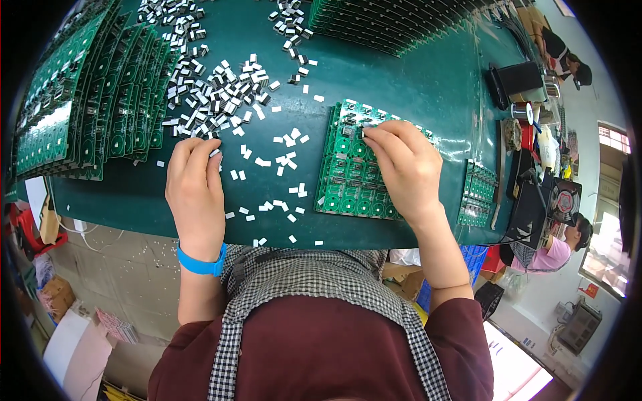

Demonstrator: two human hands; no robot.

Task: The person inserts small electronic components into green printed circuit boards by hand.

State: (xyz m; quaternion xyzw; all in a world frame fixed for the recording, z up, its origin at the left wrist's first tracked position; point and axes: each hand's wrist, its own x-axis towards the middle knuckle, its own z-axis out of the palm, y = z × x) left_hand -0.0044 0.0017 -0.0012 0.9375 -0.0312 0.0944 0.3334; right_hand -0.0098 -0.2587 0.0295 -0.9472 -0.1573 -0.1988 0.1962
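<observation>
My right hand (408, 167) reaches over a green circuit board panel (354, 204) near the table's front edge. Its thumb and fingertips pinch a small white-faced component (364, 131) at the panel's upper part; whether it is seated there I cannot tell. At the left, my left hand (195, 184) is closed, with a small white-topped part (215, 153) between thumb and fingertips. Just beyond it spreads a pile of small black components with white tops (221, 93), some showing pins. Loose white rectangular pieces (291, 139) lie scattered between my hands.
Tall rows of green circuit boards (100, 100) stand at the left, with another stack (401, 23) at the far side. A smaller board (477, 194) lies right of my right arm. A solder spool (521, 112) and a fan (565, 200) are farther right, near two other people.
</observation>
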